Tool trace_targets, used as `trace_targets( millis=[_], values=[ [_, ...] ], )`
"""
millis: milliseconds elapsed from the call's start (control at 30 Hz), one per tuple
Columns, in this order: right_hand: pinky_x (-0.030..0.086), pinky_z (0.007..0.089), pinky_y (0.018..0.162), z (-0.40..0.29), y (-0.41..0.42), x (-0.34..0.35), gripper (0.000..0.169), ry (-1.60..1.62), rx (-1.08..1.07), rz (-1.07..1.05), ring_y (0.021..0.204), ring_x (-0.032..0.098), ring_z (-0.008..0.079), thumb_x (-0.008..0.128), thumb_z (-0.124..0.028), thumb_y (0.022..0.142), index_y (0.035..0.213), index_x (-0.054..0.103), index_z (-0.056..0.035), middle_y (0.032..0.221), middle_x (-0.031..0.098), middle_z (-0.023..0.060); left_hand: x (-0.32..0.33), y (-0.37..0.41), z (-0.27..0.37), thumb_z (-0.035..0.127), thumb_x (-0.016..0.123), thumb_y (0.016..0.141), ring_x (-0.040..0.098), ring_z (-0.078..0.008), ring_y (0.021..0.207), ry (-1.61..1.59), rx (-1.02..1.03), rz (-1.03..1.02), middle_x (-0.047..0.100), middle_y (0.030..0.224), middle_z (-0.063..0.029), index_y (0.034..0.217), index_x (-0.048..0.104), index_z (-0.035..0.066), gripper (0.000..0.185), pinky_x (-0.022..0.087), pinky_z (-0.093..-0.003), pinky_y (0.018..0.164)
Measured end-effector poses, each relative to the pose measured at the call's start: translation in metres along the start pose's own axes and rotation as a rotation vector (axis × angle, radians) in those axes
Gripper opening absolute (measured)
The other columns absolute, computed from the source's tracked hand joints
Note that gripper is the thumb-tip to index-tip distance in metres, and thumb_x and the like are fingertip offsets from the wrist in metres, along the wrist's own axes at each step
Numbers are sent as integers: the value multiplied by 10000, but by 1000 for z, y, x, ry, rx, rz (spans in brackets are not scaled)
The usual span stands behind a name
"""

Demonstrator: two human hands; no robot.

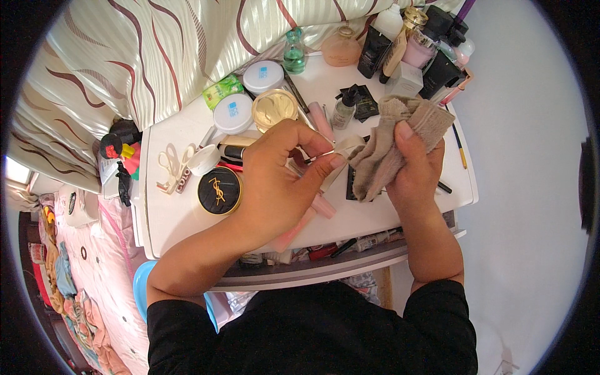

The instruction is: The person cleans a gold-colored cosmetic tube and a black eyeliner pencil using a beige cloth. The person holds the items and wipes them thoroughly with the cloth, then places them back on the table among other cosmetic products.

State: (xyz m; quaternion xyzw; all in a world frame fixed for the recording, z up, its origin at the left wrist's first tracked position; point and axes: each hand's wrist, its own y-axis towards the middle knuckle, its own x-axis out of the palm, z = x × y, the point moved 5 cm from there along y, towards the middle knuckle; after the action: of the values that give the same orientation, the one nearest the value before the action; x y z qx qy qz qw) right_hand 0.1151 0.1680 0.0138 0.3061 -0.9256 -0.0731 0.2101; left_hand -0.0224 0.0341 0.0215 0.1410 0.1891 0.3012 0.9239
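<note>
My right hand grips a crumpled grey-beige cloth, with the thumb pressed on its folds. Its lower end hangs over a black item on the white table. Left of the cloth, my left hand pinches a slim, light-coloured item between thumb and forefinger; its exact kind is hard to make out. A pale strip runs between those fingertips and the cloth. Below the left hand, pink tubes lie partly covered. The black round YSL compact rests beside that hand's wrist.
White-lidded jars, a gold-lidded jar and a dropper bottle stand behind my hands on the white table. Cosmetic bottles crowd the back right corner. White scissors lie left. An open drawer juts out below.
</note>
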Motion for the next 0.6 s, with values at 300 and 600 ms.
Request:
trace_targets(
  millis=[300, 600],
  values=[
    [584, 351, 771, 1, -3, 12, 313, 55, 23, -68, 871, 671, 199, 612, -119, 916, 1191, 534, 9, 1029, 655, 122, -2, 0, -2, -29, 769, 779, 563, -76, 704, -16, 37, 34, 624, 820, -20, 871, 605, 23, 196, 469, -220, 638],
    [565, 313, 771, 3, -4, 18, 295, 102, 57, -89, 869, 681, 169, 626, -130, 911, 1150, 605, 41, 995, 694, 113, -2, -1, -1, -46, 752, 783, 554, -74, 703, -39, -24, 36, 621, 806, -16, 870, 612, 19, 177, 462, -221, 643]
  ],
)
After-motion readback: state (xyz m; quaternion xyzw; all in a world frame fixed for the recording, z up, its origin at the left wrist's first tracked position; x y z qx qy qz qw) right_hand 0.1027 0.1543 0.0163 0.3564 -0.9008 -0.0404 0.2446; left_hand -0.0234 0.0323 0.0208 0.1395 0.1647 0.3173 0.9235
